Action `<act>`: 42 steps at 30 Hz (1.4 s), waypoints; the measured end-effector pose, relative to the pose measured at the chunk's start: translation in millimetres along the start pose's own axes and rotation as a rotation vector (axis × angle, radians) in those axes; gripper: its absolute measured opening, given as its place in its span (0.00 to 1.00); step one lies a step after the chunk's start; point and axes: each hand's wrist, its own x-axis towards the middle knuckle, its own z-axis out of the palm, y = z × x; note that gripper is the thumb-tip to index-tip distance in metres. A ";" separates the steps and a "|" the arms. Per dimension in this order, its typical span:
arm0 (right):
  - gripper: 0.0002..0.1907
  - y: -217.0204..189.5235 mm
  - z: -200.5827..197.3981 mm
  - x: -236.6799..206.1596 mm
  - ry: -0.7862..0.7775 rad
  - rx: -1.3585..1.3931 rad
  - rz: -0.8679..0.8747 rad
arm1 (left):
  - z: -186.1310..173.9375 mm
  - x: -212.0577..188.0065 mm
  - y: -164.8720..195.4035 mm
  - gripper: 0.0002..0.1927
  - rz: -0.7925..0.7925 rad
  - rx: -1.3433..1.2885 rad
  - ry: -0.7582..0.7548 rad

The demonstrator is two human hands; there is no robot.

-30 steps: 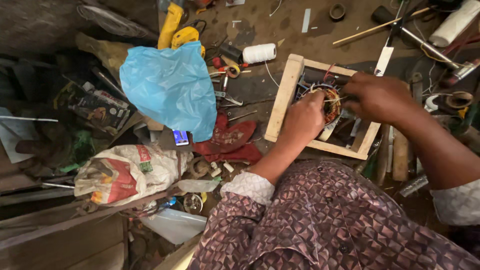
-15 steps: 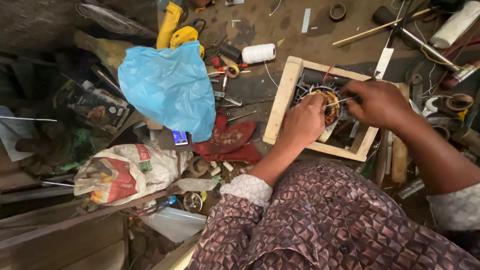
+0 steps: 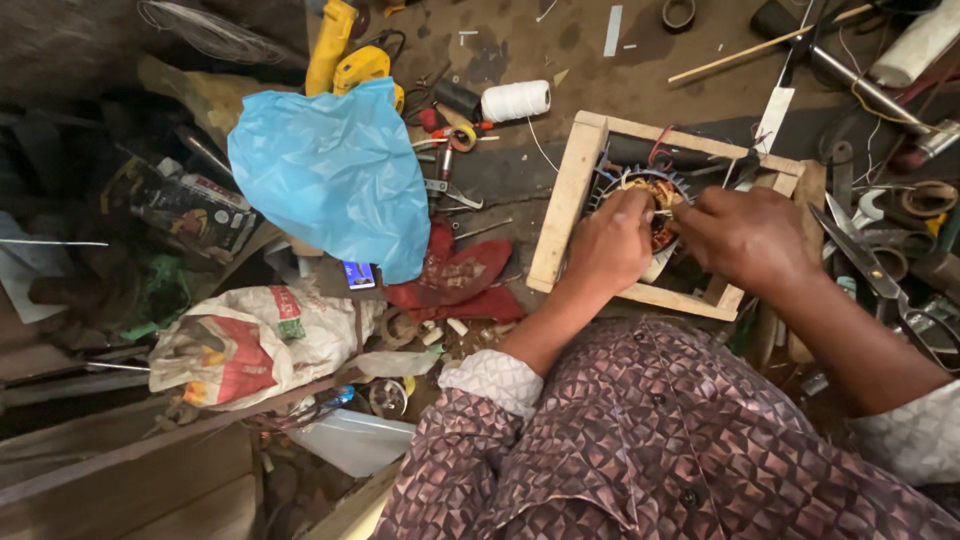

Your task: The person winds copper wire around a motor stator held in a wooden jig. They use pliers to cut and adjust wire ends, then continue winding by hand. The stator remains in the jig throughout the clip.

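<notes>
Left hand (image 3: 612, 245) now closer to right hand (image 3: 745, 240) over stator (image 3: 655, 200).

Two hands, the left hand (image 3: 612, 243) and the right hand (image 3: 745, 240), one wound stator (image 3: 655, 205), one wooden frame (image 3: 566, 200), one blue plastic bag (image 3: 335, 175), one white thread spool (image 3: 516, 100) and one pair of scissors (image 3: 870, 265) are counted

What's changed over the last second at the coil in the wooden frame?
The right hand drew in from the frame's far corner toward the left hand, so the fingertips now nearly meet over the coil. The left hand stayed pressed on the coil's near side. Frame, blue bag, thread spool and scissors have not moved.
</notes>
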 end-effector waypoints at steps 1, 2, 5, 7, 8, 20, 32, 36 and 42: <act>0.15 0.8 -4.2 -0.3 -0.017 -0.013 -0.030 | 0.5 -0.1 0.1 0.06 0.001 -0.020 0.007; 0.17 1.8 -7.6 -0.1 -0.032 -0.028 -0.059 | 1.5 -0.3 -0.6 0.06 0.008 -0.052 0.032; 0.10 5.1 -9.6 3.8 -0.050 -0.008 -0.079 | 9.0 -0.1 -6.7 0.05 0.068 -0.141 0.121; 0.12 11.3 -6.9 9.3 -0.047 0.050 -0.101 | 18.5 3.1 -14.7 0.05 0.165 -0.188 0.192; 0.13 15.1 -5.0 11.5 -0.046 0.079 -0.111 | 25.2 3.8 -18.5 0.05 0.080 -0.296 0.134; 0.15 61.3 28.9 18.1 -0.384 0.134 0.054 | 39.4 12.4 -28.4 0.03 0.069 -0.414 0.018; 0.22 95.3 17.7 25.5 -0.833 0.019 0.166 | 6.3 14.1 -13.2 0.03 0.262 0.095 0.034; 0.20 124.4 0.9 34.3 -0.819 0.620 0.168 | 9.2 13.3 -14.3 0.02 0.231 -0.140 0.151; 0.17 115.0 41.5 36.9 -0.456 2.053 0.176 | 29.5 12.9 -21.0 0.14 -0.154 -0.965 -0.048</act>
